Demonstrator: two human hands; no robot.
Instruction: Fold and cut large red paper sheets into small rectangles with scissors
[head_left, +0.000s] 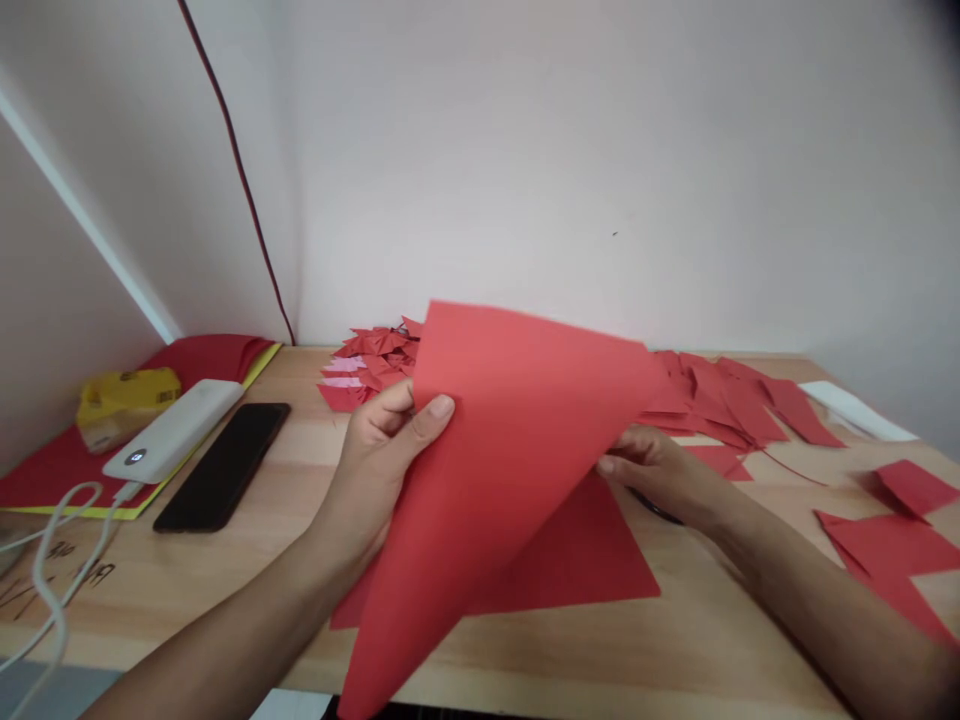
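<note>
A large red paper sheet (510, 440) is lifted above the wooden table (300, 560), curled into a cone-like fold. My left hand (382, 440) pinches its upper left edge, thumb on the front. My right hand (660, 470) is closed on the sheet's right side, its fingers partly hidden behind the paper. Another red sheet (600, 560) lies flat on the table beneath. Something dark shows under my right hand; I cannot make it out.
Folded red paper pieces (371, 365) pile at the back centre. Cut red scraps (735, 400) spread right. At left lie a black phone (225, 465), a white power bank (176, 430) with cable, a yellow packet (124, 400) and red paper on a mat (45, 470).
</note>
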